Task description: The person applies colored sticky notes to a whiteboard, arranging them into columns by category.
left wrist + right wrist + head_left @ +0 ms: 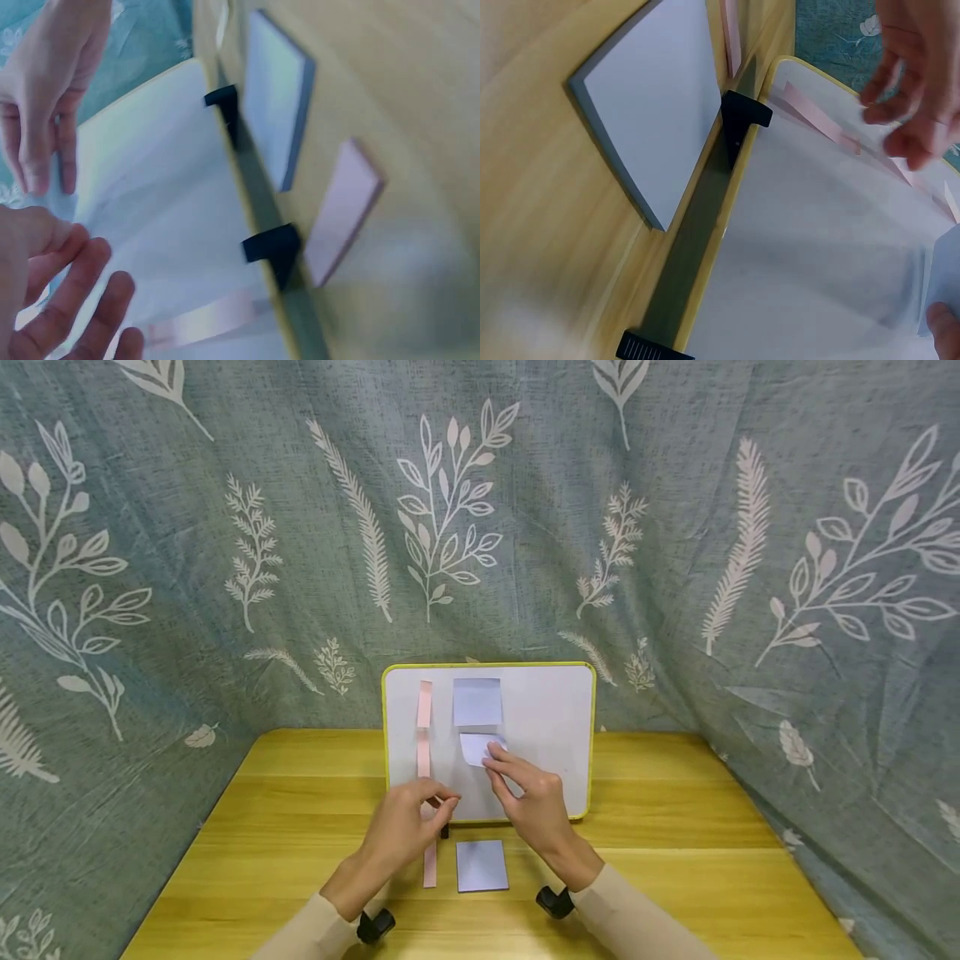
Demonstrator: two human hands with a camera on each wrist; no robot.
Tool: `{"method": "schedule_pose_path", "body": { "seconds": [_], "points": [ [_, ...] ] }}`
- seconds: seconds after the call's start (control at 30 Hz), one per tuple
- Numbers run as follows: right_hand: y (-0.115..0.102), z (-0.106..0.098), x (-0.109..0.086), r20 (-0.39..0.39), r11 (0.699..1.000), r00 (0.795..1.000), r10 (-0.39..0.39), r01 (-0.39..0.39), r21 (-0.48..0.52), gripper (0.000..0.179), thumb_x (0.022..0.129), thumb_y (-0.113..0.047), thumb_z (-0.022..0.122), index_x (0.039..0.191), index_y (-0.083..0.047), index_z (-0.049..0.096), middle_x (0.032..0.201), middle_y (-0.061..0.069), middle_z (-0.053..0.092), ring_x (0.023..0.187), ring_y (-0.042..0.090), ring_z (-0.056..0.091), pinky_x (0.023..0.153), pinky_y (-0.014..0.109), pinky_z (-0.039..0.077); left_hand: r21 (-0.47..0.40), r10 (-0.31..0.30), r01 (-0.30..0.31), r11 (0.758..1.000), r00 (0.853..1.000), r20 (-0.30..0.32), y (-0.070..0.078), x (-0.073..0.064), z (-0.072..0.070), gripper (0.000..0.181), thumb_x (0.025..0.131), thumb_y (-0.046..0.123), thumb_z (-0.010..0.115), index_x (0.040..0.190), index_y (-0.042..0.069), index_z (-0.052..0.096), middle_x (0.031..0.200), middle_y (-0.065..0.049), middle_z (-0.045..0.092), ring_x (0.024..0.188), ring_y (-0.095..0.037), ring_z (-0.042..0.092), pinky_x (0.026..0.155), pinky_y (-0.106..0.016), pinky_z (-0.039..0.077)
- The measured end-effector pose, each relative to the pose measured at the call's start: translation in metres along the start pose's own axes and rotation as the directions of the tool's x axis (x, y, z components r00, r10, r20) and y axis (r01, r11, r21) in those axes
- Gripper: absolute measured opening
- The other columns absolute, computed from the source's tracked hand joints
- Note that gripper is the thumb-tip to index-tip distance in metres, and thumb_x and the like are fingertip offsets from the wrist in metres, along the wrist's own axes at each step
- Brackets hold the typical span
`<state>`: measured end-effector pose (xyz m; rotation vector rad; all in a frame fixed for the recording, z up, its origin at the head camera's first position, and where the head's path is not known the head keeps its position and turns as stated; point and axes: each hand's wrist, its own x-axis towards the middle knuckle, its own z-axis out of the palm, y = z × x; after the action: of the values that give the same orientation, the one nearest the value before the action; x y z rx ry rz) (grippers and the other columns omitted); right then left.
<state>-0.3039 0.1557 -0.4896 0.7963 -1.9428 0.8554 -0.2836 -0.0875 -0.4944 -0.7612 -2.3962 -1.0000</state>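
My right hand [536, 802] pinches the lower right part of a pale blue sticky note [472, 747] against the front of a yellow-edged whiteboard [551, 735]. The note's lower corner curls away from the board. Directly above it another blue sticky note [477, 702] is stuck flat. My left hand [405, 818] hovers before the lower left of the board, thumb and index finger close together, the other fingers loosely bent and nothing between them. Pink paper strips [424, 703] run down the board's left side; the left hand hides the lower one, which the right wrist view shows as a pink strip [814, 112].
On the wooden table [660, 860] before the board lie a blue sticky-note pad [482, 866] and a narrow pink pad [430, 867]. Black feet [274, 247] support the board's bottom edge. A patterned curtain [480, 527] hangs behind and at both sides.
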Motion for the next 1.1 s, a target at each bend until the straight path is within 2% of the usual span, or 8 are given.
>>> {"method": "schedule_pose_path", "body": {
  "seconds": [0.07,0.2,0.47,0.67,0.8,0.97,1.1],
  "points": [
    [0.000,0.002,0.001,0.002,1.000,1.000,0.004,-0.004,0.002,0.026,0.092,0.013,0.091,0.117,0.004,0.090,0.128,0.024,0.086,0.117,0.037,0.087,0.091,0.043,0.071,-0.008,0.037,-0.037,0.999,0.997,-0.068,-0.001,0.005,-0.004,0.006,0.104,0.010,0.088,0.108,0.013,0.091,0.097,-0.001,0.087,0.086,-0.015,0.082,0.077,-0.045,0.071],
    [0.000,0.005,0.001,0.012,1.000,1.000,0.006,-0.006,-0.002,0.026,0.092,0.013,0.091,0.116,0.005,0.089,0.129,0.024,0.086,0.119,0.038,0.087,0.093,0.042,0.070,0.004,0.087,-0.088,0.996,0.981,-0.175,-0.002,0.016,-0.013,0.007,0.104,0.009,0.087,0.109,0.012,0.091,0.097,-0.002,0.087,0.085,-0.016,0.081,0.077,-0.044,0.070],
    [-0.001,0.011,0.001,0.005,1.000,1.000,-0.012,0.012,-0.005,0.027,0.090,0.015,0.092,0.116,0.007,0.089,0.129,0.027,0.085,0.119,0.041,0.086,0.091,0.043,0.070,0.042,0.116,-0.108,0.993,0.949,-0.292,0.001,0.038,-0.026,0.013,0.100,0.006,0.091,0.112,0.013,0.091,0.102,-0.004,0.088,0.088,-0.024,0.082,0.074,-0.044,0.066],
    [-0.001,0.015,0.002,0.002,1.000,1.000,-0.011,0.011,-0.016,0.027,0.090,0.014,0.092,0.115,0.006,0.089,0.128,0.027,0.085,0.119,0.041,0.086,0.091,0.043,0.070,0.064,0.128,-0.113,0.992,0.938,-0.322,0.004,0.054,-0.033,0.020,0.100,0.008,0.092,0.119,0.012,0.090,0.106,-0.011,0.085,0.094,-0.029,0.078,0.078,-0.048,0.065],
    [-0.001,0.017,0.001,-0.004,1.000,1.000,-0.014,0.013,-0.016,0.027,0.089,0.014,0.092,0.115,0.006,0.089,0.128,0.028,0.085,0.119,0.041,0.086,0.090,0.044,0.071,0.109,0.147,-0.117,0.987,0.933,-0.328,0.004,0.063,-0.037,0.026,0.099,0.010,0.094,0.124,0.013,0.089,0.117,-0.012,0.083,0.106,-0.035,0.078,0.088,-0.052,0.063],
    [0.001,0.018,0.000,0.006,1.000,1.000,-0.011,0.012,-0.015,0.027,0.090,0.015,0.092,0.116,0.007,0.089,0.129,0.028,0.085,0.119,0.041,0.086,0.090,0.043,0.071,0.198,0.182,-0.126,0.972,0.939,-0.293,0.003,0.075,-0.039,0.040,0.095,0.014,0.099,0.133,0.016,0.087,0.141,-0.012,0.078,0.128,-0.041,0.073,0.097,-0.058,0.058],
    [0.002,0.019,-0.001,0.014,1.000,1.000,-0.016,0.016,-0.015,0.027,0.089,0.016,0.091,0.115,0.008,0.089,0.129,0.029,0.085,0.119,0.042,0.086,0.091,0.043,0.071,0.294,0.219,-0.143,0.945,0.944,-0.245,-0.001,0.084,-0.037,0.054,0.091,0.022,0.104,0.141,0.020,0.083,0.156,-0.014,0.071,0.138,-0.043,0.068,0.104,-0.061,0.056]
  ]
}}
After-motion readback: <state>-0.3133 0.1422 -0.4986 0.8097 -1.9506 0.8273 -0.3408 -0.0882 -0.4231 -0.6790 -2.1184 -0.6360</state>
